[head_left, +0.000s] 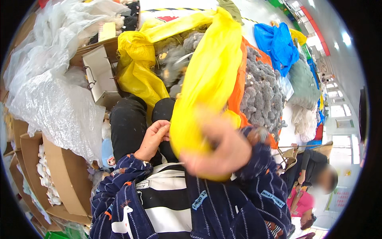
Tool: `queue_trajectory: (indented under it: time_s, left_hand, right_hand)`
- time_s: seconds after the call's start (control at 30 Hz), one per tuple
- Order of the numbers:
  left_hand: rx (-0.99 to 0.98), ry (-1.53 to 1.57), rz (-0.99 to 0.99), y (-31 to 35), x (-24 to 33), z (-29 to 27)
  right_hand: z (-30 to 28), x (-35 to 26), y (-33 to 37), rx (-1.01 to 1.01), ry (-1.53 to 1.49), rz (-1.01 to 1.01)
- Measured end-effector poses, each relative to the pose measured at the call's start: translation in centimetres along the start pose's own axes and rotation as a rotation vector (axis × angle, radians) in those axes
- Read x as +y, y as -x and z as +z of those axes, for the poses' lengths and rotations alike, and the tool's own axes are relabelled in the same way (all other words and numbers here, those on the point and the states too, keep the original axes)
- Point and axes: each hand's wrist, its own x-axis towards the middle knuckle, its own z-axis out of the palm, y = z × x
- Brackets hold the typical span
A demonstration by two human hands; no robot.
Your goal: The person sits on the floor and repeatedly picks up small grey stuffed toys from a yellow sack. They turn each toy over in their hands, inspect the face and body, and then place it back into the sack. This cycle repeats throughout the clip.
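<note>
A large yellow sack (207, 75) stands open in front of me, its side draped down over my lap. Grey fluffy plush pieces (173, 57) fill its mouth. My left hand (153, 138) is at the sack's left edge above my knees, thumb and fingers pinched together; what they hold, if anything, is too small to make out. My right hand (219, 149) passes in front of the sack's lower part, smeared by motion, so its fingers cannot be read.
An orange sack (238, 89) of grey plush pieces (260, 87) stands at the right, with a blue bag (278, 46) beyond. To the left are clear plastic sheeting (51, 99), a white box (101, 73) and cardboard boxes (65, 179). Other people (308, 175) are at the far right.
</note>
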Motion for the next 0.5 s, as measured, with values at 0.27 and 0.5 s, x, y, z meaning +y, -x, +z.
queue_trajectory:
  time_s: [0.27, 0.5]
  left_hand:
    - [0.02, -0.041, 0.034, 1.2, 0.9, -1.4]
    - [0.044, -0.062, 0.04, 0.9, 0.6, -1.3]
  right_hand:
    - [3.7, 4.9, 4.4, -0.026, -0.054, 0.252]
    - [1.5, 8.6, 12.8, 0.269, -0.197, 0.448]
